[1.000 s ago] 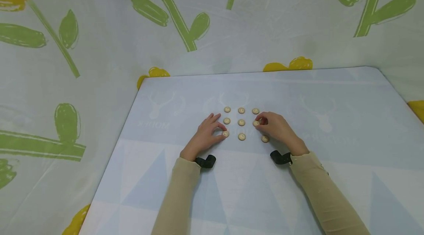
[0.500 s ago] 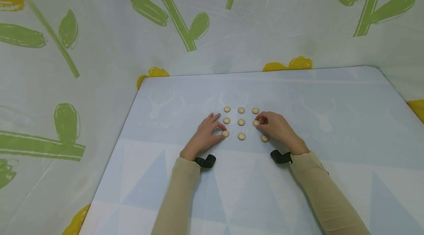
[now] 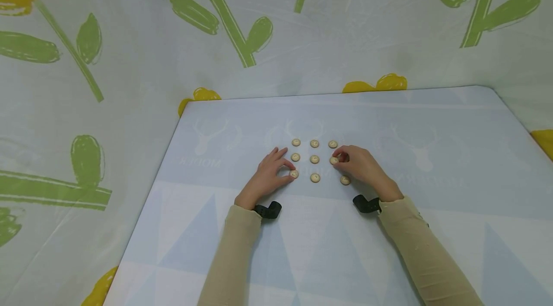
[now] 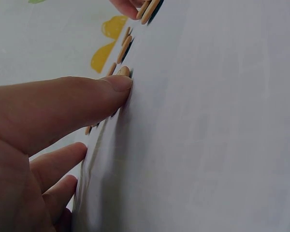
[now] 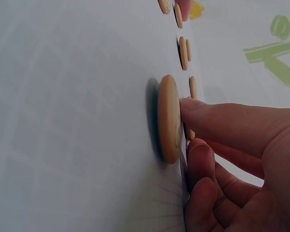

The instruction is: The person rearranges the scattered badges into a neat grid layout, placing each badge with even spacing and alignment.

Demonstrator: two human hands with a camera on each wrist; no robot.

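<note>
Several round wooden buttons lie on the table in three rows of three in the head view. My left hand (image 3: 269, 175) pinches the front-left button (image 3: 294, 174) between thumb and index finger, its other fingers spread out. With thumb and fingertips my right hand (image 3: 362, 164) pinches the right button of the middle row (image 3: 333, 160). The front-right button (image 3: 345, 180) lies just below the right hand, slightly out of line to the right; in the right wrist view this wooden button (image 5: 169, 121) stands large before the thumb. Between the hands are the centre button (image 3: 314, 159) and the front-middle button (image 3: 315, 178).
The back row has a left button (image 3: 295, 142), a middle button (image 3: 314, 144) and a right button (image 3: 332, 144). A pale blue and white patterned cloth (image 3: 311, 248) covers the table. Behind it hangs a flower-print curtain (image 3: 142, 32).
</note>
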